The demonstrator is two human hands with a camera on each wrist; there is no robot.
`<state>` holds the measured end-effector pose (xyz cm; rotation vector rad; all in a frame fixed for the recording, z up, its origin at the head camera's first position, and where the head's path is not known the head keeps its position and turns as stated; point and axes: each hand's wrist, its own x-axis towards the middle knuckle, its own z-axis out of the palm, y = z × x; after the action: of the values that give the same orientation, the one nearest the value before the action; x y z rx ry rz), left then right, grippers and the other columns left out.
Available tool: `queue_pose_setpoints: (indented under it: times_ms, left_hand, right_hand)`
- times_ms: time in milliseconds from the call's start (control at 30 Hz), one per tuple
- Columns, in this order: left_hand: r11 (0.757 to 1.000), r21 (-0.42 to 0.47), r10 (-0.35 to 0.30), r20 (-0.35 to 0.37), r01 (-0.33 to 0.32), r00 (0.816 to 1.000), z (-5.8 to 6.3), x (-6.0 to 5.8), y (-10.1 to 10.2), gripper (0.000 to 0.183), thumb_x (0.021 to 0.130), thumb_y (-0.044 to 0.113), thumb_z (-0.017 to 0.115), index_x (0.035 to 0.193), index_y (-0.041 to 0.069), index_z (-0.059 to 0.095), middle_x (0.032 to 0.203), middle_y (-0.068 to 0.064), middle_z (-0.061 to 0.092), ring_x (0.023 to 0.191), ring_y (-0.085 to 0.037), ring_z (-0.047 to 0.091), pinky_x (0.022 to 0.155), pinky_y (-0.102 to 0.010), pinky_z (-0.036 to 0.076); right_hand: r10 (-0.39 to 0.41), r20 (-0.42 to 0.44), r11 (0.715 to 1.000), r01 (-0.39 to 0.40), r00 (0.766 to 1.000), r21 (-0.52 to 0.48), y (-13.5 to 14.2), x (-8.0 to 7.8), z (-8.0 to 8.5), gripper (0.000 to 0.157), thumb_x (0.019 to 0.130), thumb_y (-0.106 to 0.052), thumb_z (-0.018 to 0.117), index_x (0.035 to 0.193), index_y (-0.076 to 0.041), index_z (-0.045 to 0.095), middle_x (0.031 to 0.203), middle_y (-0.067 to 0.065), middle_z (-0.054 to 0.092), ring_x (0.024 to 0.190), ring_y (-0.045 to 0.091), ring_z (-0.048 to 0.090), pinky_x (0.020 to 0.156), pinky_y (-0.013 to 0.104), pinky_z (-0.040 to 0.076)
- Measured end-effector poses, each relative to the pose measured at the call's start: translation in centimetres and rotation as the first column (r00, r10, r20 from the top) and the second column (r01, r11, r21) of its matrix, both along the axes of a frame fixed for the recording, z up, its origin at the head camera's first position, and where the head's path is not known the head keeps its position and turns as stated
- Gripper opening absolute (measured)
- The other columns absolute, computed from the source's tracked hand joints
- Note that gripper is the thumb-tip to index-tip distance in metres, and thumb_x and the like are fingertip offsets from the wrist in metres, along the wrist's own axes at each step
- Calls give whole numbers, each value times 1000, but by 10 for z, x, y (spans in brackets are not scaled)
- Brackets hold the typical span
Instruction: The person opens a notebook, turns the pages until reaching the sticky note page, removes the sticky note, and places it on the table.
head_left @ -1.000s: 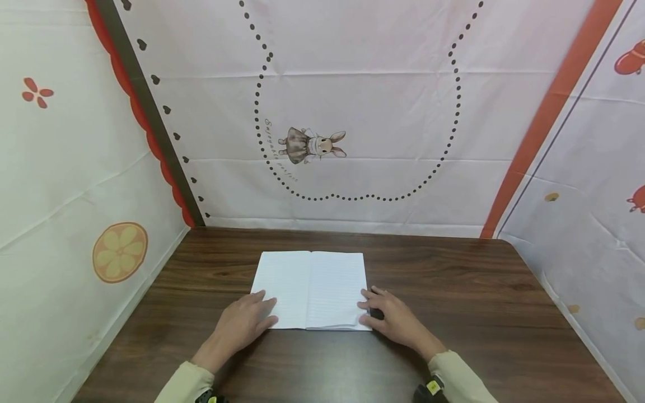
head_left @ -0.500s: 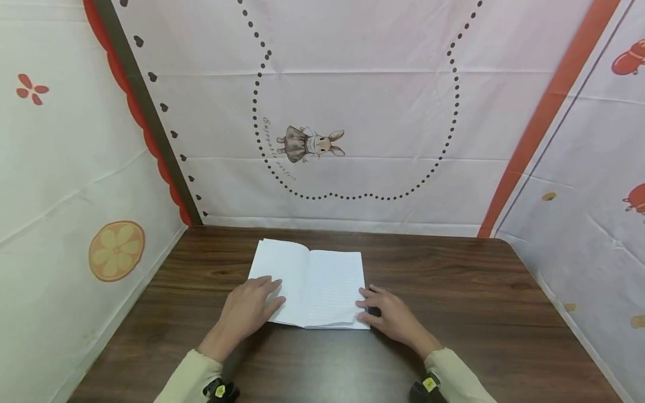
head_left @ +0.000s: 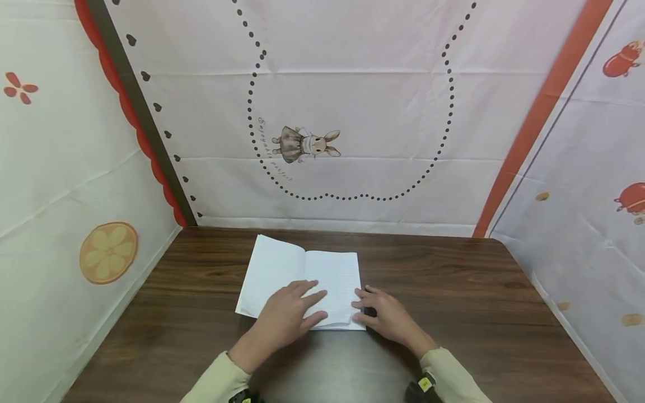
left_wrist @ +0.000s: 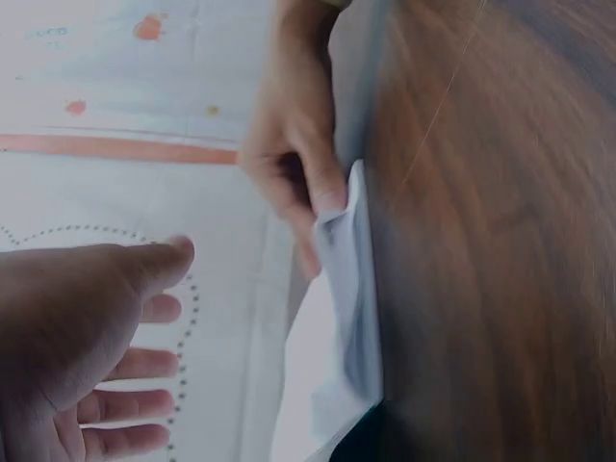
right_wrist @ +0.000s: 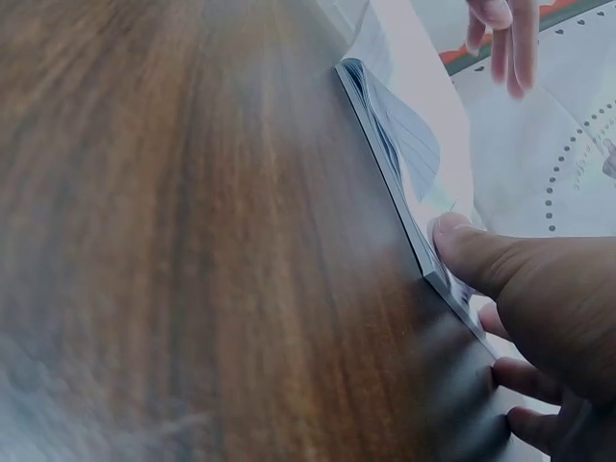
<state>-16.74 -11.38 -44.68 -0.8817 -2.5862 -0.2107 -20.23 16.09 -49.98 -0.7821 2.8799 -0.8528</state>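
An open notebook (head_left: 330, 270) with white, lined pages lies on the table. Its left side is raised and slanted, its lower left corner apart from the tabletop. Over the lower middle of the pages is my left hand (head_left: 289, 313), fingers spread and holding nothing. The right wrist view shows this left hand (right_wrist: 507, 38) above the paper. My right hand (head_left: 390, 318) rests at the notebook's right edge, fingertips and thumb pressing the page margin. Seen from the right wrist, the thumb (right_wrist: 467, 245) lies on the page edge and the page stack bulges beside it.
The dark wood table (head_left: 468, 296) extends around the notebook on all sides. Behind it hangs a white printed cloth (head_left: 373, 123) with a rabbit drawing. More printed cloth (head_left: 55, 268) closes off the left side, and likewise the right.
My left hand has moved right from the notebook's left edge to over its middle. The left pages have risen and shifted left. My right hand has stayed at the right edge.
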Motion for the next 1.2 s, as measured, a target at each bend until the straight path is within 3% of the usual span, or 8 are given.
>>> queue_pose_setpoints:
  times_ms: [100,233,500,767,967,1200]
  left_hand:
    - [998,-29,-45,52,47,998,-8,-4,12,44,94,48,69,128,20,73,132,-7,68,119,-26,65,93,-43,57]
    - [993,-59,-102,55,106,993,-21,-11,27,46,93,52,69,127,21,74,129,-5,69,116,-24,66,91,-41,57]
    - [982,-129,-131,78,140,988,-39,-18,48,55,89,63,66,126,24,74,127,-2,70,114,-20,66,85,-37,57]
    - [980,-133,-143,69,151,987,-42,-23,55,53,86,61,71,124,25,75,122,1,72,111,-18,66,86,-35,57]
    - [974,-162,-153,45,158,987,-38,-28,53,47,85,57,73,119,26,77,123,3,72,112,-16,66,86,-33,55]
    - [959,-173,-203,126,223,971,-31,-31,52,41,88,49,74,120,23,76,124,5,70,116,-14,63,95,-33,53]
  right_hand:
    - [7,-1,1000,-7,1000,0,0,0,-1,38,94,-41,72,122,-15,76,146,5,59,144,36,45,111,63,38]
    - [9,-6,1000,-9,1000,6,1,-1,-2,39,95,-42,72,123,-16,76,147,4,59,144,36,45,112,62,38]
    - [39,-11,999,-39,999,-12,1,-1,-1,36,96,-39,71,124,-16,76,148,7,58,144,38,44,111,64,38]
    - [30,-10,1000,-30,1000,-10,2,-2,0,34,95,-35,73,124,-17,76,148,7,58,144,37,44,111,63,39]
    - [29,-6,1000,-29,1000,-13,1,-2,0,34,95,-36,73,123,-18,76,148,7,58,144,37,44,111,62,39]
    - [28,-13,1000,-28,1000,-9,2,-2,-2,37,94,-38,73,124,-17,75,148,7,57,144,36,44,111,61,40]
